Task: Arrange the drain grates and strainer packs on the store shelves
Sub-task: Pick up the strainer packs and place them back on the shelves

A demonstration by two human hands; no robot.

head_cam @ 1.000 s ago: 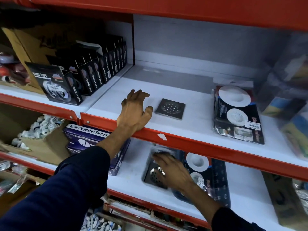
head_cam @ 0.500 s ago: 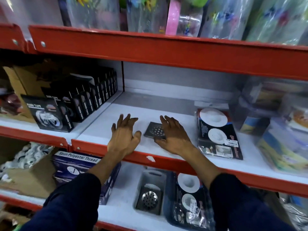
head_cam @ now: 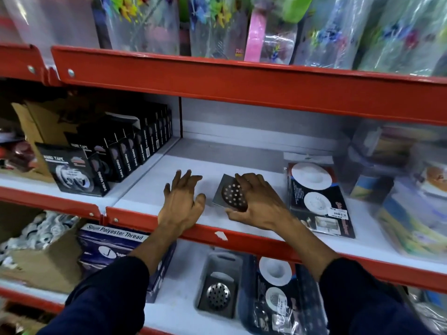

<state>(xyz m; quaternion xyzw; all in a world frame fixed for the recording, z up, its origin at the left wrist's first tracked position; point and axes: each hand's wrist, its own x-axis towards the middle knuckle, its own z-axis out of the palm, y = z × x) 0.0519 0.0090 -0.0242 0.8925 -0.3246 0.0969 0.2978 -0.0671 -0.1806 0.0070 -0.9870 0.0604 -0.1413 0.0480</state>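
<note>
A square metal drain grate (head_cam: 227,192) with a perforated round centre is tilted up off the white middle shelf (head_cam: 150,192). My right hand (head_cam: 260,204) grips it, fingers over its right side and thumb under its near edge. My left hand (head_cam: 181,201) rests flat on the shelf just left of the grate, fingers apart, holding nothing. A strainer pack (head_cam: 314,197) lies flat to the right of the grate. On the lower shelf, a packaged drain grate (head_cam: 219,293) lies beside another strainer pack (head_cam: 275,296).
Black nano tape boxes (head_cam: 116,153) fill the left bay. A blue polyester thread box (head_cam: 113,243) and a cardboard box of white fittings (head_cam: 41,247) sit lower left. Clear-wrapped goods (head_cam: 406,189) crowd the right end. The red shelf lip (head_cam: 242,238) runs under my wrists.
My right hand rose from the packaged grate on the lower shelf to the loose grate on the middle shelf, took hold of it and tipped it up. My left hand stayed put.
</note>
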